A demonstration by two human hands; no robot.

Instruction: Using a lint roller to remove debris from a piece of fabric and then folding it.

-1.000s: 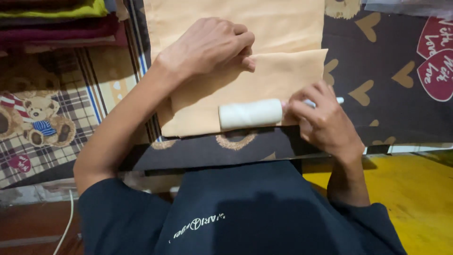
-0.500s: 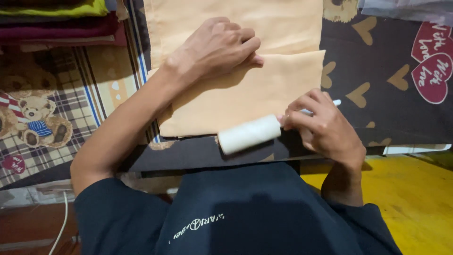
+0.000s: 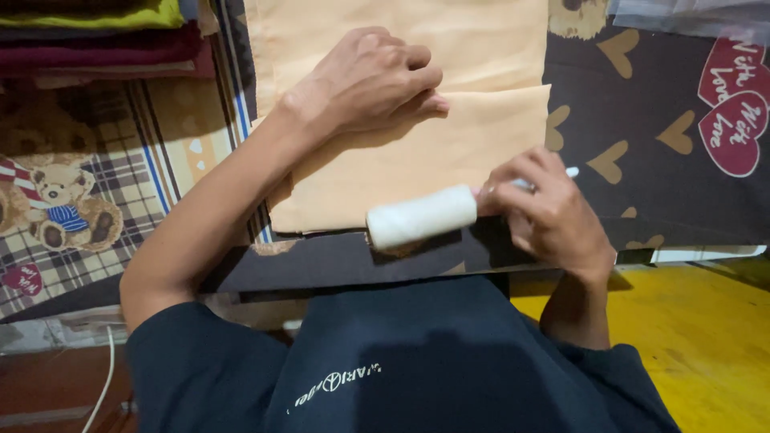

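Note:
A folded peach-coloured cloth (image 3: 449,144) lies flat on a dark brown cover with tan hearts (image 3: 642,144). My left hand (image 3: 365,80) is curled into a loose fist and presses down on the cloth near its upper fold. My right hand (image 3: 545,208) grips the handle of a white lint roller (image 3: 421,216). The roller head lies tilted at the cloth's near edge, partly over the dark cover.
A stack of folded fabrics in yellow-green and maroon (image 3: 96,32) sits at the far left. A plaid cover with teddy bears (image 3: 72,208) lies below it. A yellow surface (image 3: 706,337) shows at the lower right, and a white cable (image 3: 108,377) hangs at the lower left.
The roller slid from the cloth toward me to its near edge and tilted; since then it has shifted slightly back up. My left hand moved a little right on the cloth.

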